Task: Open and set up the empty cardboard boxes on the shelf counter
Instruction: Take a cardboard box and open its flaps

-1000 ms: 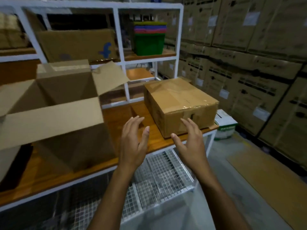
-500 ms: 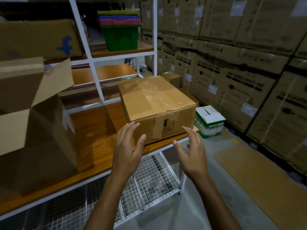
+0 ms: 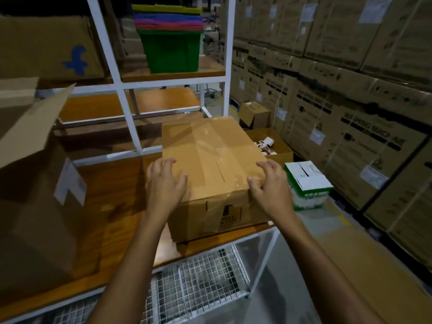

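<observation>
A taped-shut cardboard box (image 3: 215,155) sits at the right end of the wooden shelf counter (image 3: 117,206), clear tape running along its top seam. My left hand (image 3: 164,183) rests on the box's near left top corner with fingers spread. At the near right top edge my right hand (image 3: 268,183) curls its fingers onto the box. A larger cardboard box (image 3: 35,202) with its flaps open stands on the counter to the left, partly cut off by the frame.
White shelf frame (image 3: 126,113) rises behind the counter, holding a green bin (image 3: 171,51) with coloured lids and a flat carton (image 3: 49,47). Wire mesh shelf (image 3: 198,281) lies below. Stacked cartons (image 3: 350,101) wall the right; a green-and-white box (image 3: 306,183) and open box (image 3: 271,146) sit on the floor.
Both hands have moved forward from in front of the counter onto the taped box's near top corners. My view has swung right and closer, pushing the open box toward the left edge.
</observation>
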`<state>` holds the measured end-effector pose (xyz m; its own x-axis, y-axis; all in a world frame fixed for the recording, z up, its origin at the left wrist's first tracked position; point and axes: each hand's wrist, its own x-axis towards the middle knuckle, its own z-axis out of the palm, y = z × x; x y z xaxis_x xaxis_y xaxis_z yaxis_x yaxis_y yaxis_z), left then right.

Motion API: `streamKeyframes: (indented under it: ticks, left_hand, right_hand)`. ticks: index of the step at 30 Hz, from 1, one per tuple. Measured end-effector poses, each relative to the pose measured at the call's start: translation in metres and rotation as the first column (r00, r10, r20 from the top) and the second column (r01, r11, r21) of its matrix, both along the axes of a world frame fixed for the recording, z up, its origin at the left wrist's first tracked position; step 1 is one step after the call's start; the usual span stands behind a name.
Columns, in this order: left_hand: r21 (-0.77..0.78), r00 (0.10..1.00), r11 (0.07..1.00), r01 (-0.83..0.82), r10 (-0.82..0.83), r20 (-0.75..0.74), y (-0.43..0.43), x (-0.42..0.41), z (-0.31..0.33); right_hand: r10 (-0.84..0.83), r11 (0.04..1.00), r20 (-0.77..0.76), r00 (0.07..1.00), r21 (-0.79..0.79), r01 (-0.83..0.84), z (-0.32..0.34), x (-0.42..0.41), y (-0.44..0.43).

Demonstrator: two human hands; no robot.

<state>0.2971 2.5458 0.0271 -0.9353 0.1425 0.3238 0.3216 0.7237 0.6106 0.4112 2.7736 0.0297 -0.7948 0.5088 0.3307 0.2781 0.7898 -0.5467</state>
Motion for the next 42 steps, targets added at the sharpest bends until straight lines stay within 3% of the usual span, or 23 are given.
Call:
streamKeyframes:
  ticks: [2, 5, 10, 13, 16, 18, 21, 25, 28, 30, 33, 37, 42]
  left_hand:
    - [0.031, 0.978, 0.998, -0.057, 0.049, 0.205, 0.000, -0.007, -0.013]
    - [0.376, 0.897, 0.915, -0.144, -0.040, 0.441, 0.003, 0.002, -0.030]
    - [0.411, 0.903, 0.889, -0.200, 0.005, 0.429, 0.009, 0.020, -0.034]
    - [0.413, 0.905, 0.886, -0.210, 0.015, 0.426, 0.012, 0.035, -0.031]
    - [0.355, 0.904, 0.920, -0.163, -0.005, 0.427, 0.011, 0.050, -0.031]
    - [0.255, 0.897, 0.957, -0.135, 0.009, 0.442, 0.011, 0.052, -0.026]
    - [-0.072, 0.912, 0.986, -0.149, 0.165, 0.375, 0.025, 0.052, -0.015]
    - [-0.336, 0.926, 0.921, -0.198, 0.288, 0.244, 0.054, 0.067, -0.018]
    - [-0.378, 0.940, 0.906, -0.192, 0.280, 0.194, 0.057, 0.076, -0.023]
    - [-0.427, 0.968, 0.898, -0.108, 0.192, 0.159, 0.054, 0.077, -0.024]
    - [-0.444, 0.983, 0.895, 0.032, 0.051, 0.174, 0.049, 0.075, -0.013]
    - [-0.341, 0.970, 0.934, 0.105, -0.021, 0.242, 0.041, 0.065, 0.011]
    - [-0.183, 0.915, 0.977, 0.111, -0.028, 0.403, 0.035, 0.060, 0.016]
  right_hand:
    - [-0.060, 0.998, 0.108, 0.992, 0.022, 0.058, -0.011, -0.017, 0.022]
    - [-0.048, 0.998, 0.146, 0.988, -0.041, 0.055, -0.042, -0.022, 0.042]
    - [-0.021, 0.993, 0.013, 1.000, -0.117, 0.022, -0.055, -0.006, 0.054]
    - [-0.035, 0.940, -0.085, 0.996, -0.341, 0.004, -0.055, 0.012, 0.071]
    - [-0.163, 0.723, -0.149, 0.975, -0.690, 0.015, -0.065, 0.029, 0.091]
    - [-0.188, 0.594, -0.052, 0.981, -0.801, 0.072, -0.084, 0.033, 0.103]
    - [-0.108, 0.483, 0.167, 0.980, -0.853, 0.199, -0.114, 0.038, 0.107]
    - [-0.061, -0.013, 0.223, 0.973, -0.975, 0.223, -0.103, 0.053, 0.089]
    - [0.044, -0.306, 0.217, 0.975, -0.926, 0.220, -0.112, 0.053, 0.085]
    - [-0.004, -0.410, 0.219, 0.976, -0.891, 0.198, -0.114, 0.052, 0.081]
    - [-0.102, -0.435, 0.229, 0.968, -0.886, 0.164, -0.102, 0.055, 0.069]
    - [-0.148, -0.420, 0.155, 0.977, -0.904, 0.080, -0.090, 0.050, 0.057]
    - [-0.152, -0.407, -0.190, 0.970, -0.882, -0.236, -0.054, 0.039, 0.045]
